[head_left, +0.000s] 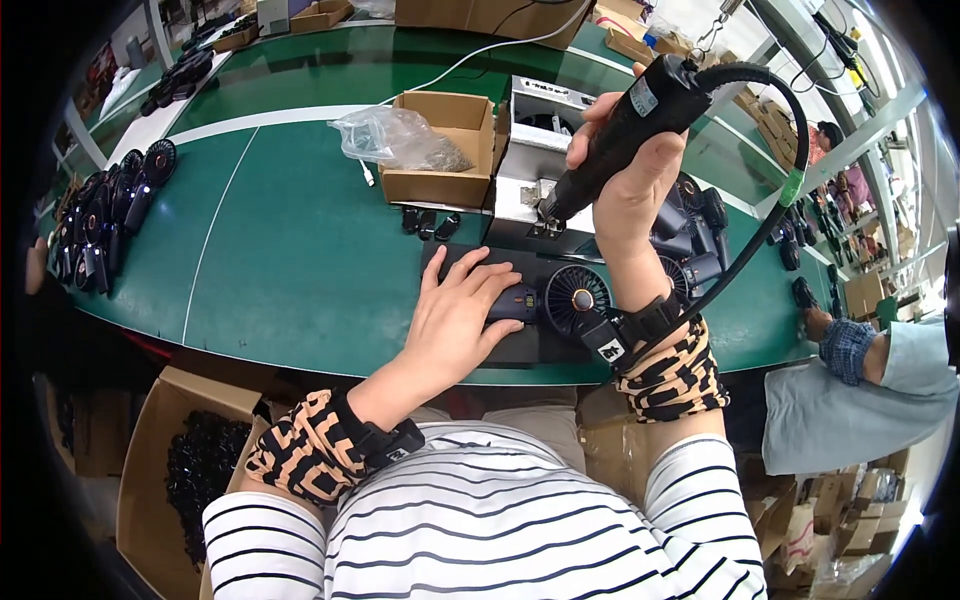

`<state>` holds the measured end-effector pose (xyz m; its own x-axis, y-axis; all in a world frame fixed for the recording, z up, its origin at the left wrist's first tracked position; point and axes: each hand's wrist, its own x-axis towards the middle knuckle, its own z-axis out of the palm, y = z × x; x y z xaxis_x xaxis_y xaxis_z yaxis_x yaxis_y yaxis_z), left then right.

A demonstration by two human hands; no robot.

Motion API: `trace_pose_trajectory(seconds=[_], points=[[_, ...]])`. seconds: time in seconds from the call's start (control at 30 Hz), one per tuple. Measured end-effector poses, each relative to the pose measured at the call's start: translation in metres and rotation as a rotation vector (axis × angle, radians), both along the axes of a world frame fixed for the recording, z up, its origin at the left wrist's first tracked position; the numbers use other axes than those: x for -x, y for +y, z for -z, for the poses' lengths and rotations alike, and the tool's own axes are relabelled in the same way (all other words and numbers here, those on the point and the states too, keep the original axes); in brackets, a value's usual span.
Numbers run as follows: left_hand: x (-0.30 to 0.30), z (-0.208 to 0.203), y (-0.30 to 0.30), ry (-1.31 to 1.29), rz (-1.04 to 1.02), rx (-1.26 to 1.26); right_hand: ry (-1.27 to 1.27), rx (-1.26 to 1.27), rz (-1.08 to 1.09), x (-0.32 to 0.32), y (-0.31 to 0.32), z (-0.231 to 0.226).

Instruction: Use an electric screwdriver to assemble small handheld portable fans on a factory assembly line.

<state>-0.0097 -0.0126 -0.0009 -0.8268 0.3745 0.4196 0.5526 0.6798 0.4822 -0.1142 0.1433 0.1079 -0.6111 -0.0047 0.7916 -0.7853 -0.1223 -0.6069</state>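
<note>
A dark handheld fan (582,298) lies on a black mat (545,345) at the table's front edge. My left hand (447,312) rests over its handle, which is between thumb and forefinger, with the other fingers stretched toward the mat. In my right hand (640,190) is a black electric screwdriver (645,115), gripped at a slant. Its tip points down at the front of a silver box-shaped screw feeder (515,205); whether it touches cannot be made out. Several small black parts (428,222) lie beyond my left fingertips.
An open cardboard box (435,188) with a clear plastic bag (395,140) stands left of the feeder. Fans are piled at far left (95,225) and right (705,220). The screwdriver's black cable (800,130) loops down the right side. Another person's arm (870,355) shows there.
</note>
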Motion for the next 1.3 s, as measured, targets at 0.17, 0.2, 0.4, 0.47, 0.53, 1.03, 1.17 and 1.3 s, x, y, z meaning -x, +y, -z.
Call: trace_pose_trajectory(seconds=[0.17,0.2,0.4,0.47,0.53,1.03,1.17,1.3], points=[[0.001,0.002,0.000,0.010,0.000,0.002,-0.063,0.004,-0.015,0.001,0.002,0.000],[0.001,0.002,0.001,0.008,0.004,0.001,-0.075,0.001,-0.024,0.000,0.003,0.000],[0.002,0.003,0.001,0.061,0.006,-0.047,-0.158,0.002,-0.029,-0.039,0.000,0.006],[0.003,0.003,0.002,0.067,0.006,-0.022,-0.197,-0.021,-0.041,-0.058,0.006,0.005],[0.002,0.005,0.000,0.049,0.009,-0.033,-0.219,-0.026,-0.063,-0.072,0.008,0.005],[0.001,0.003,0.001,0.047,-0.006,-0.022,-0.283,0.055,-0.044,-0.091,0.005,0.027],[0.002,0.003,0.001,0.060,-0.003,-0.018,-0.305,0.103,-0.085,-0.090,0.007,0.034],[0.002,0.002,0.001,0.066,0.011,0.002,-0.295,0.146,-0.167,-0.089,0.010,0.040]])
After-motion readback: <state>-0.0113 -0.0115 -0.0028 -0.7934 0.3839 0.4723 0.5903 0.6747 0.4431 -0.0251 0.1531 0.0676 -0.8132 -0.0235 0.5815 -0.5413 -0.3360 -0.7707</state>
